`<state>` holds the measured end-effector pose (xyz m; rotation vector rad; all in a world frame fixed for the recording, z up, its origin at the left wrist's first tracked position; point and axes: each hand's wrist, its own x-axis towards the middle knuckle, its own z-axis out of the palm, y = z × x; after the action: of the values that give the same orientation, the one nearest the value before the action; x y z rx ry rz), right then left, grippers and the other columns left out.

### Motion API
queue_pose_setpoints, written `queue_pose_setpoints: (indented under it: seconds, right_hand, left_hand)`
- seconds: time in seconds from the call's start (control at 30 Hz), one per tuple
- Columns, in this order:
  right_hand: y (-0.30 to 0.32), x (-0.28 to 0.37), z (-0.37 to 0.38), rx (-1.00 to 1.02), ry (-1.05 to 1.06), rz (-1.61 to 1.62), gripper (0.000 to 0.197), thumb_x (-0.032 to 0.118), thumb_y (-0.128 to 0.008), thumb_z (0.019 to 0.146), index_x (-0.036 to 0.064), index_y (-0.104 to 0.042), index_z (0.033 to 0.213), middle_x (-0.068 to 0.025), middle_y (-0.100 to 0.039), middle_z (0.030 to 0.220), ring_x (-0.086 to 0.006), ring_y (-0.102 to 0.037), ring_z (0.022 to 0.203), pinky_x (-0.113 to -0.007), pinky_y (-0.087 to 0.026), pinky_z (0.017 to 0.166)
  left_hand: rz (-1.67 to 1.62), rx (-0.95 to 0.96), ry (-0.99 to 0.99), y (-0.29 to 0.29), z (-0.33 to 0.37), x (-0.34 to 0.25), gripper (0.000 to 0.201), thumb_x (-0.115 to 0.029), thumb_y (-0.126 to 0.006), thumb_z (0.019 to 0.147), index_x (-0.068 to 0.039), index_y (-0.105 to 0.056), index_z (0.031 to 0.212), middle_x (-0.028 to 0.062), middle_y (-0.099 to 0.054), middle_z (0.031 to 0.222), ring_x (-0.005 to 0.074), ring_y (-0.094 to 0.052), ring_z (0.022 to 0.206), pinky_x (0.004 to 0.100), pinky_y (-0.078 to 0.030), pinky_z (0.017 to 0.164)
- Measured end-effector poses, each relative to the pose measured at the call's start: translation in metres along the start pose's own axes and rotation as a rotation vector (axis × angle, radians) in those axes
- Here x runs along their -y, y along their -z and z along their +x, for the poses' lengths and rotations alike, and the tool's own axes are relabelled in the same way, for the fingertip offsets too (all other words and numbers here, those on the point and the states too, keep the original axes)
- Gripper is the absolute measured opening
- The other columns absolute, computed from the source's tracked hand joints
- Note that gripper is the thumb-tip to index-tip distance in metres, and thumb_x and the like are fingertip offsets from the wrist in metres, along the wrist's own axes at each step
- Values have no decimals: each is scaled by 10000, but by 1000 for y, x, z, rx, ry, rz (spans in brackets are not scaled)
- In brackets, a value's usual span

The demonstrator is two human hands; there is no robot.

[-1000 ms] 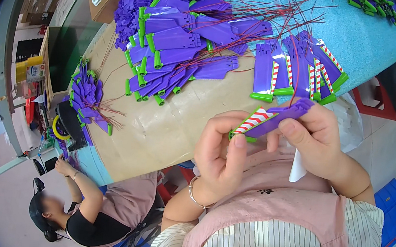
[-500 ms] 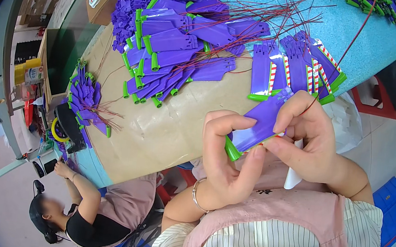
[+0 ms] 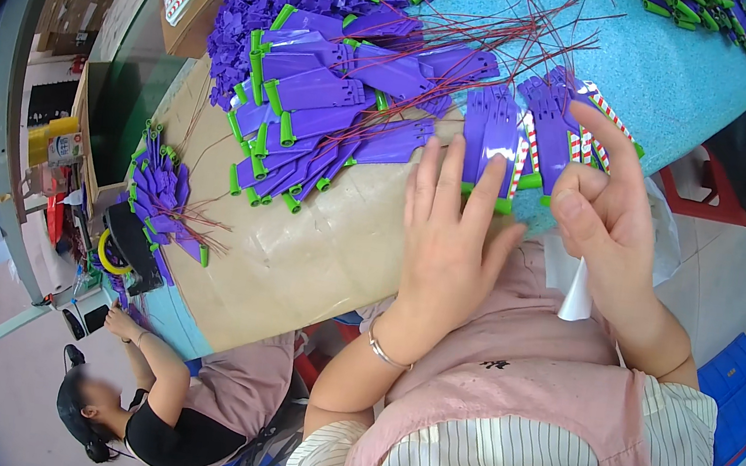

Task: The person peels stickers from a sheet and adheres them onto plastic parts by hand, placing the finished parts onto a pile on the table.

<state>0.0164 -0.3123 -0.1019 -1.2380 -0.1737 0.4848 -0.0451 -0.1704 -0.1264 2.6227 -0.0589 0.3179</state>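
My left hand (image 3: 451,229) is open, its fingers spread and pointing away from me. Its fingertips reach the near ends of flat purple plastic pieces (image 3: 501,141) with green ends and red-and-white striped strips. To the right, my right hand (image 3: 619,214) is raised with its index finger stretched out and its other fingers curled. A white paper strip (image 3: 577,295) hangs below the palm, apparently held by the curled fingers. More striped purple pieces (image 3: 547,115) lie just beyond the right hand, partly hidden by it.
A big heap of purple and green pieces (image 3: 317,84) covers the table's far left, with thin red wires (image 3: 512,35) strewn across. A smaller bunch (image 3: 162,186) lies left, near a black tape dispenser (image 3: 128,243). Another person (image 3: 182,396) works at lower left. A red stool (image 3: 727,190) stands right.
The purple piece is out of my hands. My left hand has opened and moved forward over the table's edge; my right has moved right, its index finger extended, the white strip still with it.
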Motion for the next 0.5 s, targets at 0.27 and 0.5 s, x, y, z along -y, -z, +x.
queue_pose_setpoints:
  seconds: [0.27,0.5]
  right_hand:
    - [-5,-11,-8,192,152,-119,383,67,-514,849,5,-326,1177,-3,-431,712,-38,-395,594,-178,-319,507]
    - [-4,-16,-5,245,172,-336,143,44,-563,800,21,-483,917,-39,-456,876,-52,-406,672,-179,-339,565]
  left_hand:
    - [-705,30,58,22,-23,-30,248,8,-640,710,6,-512,923,136,-564,903,236,-574,790,289,-462,679]
    - [-446,-293,105,23,-17,3,259,-8,-627,729,-5,-550,976,137,-560,901,218,-539,729,283,-438,619]
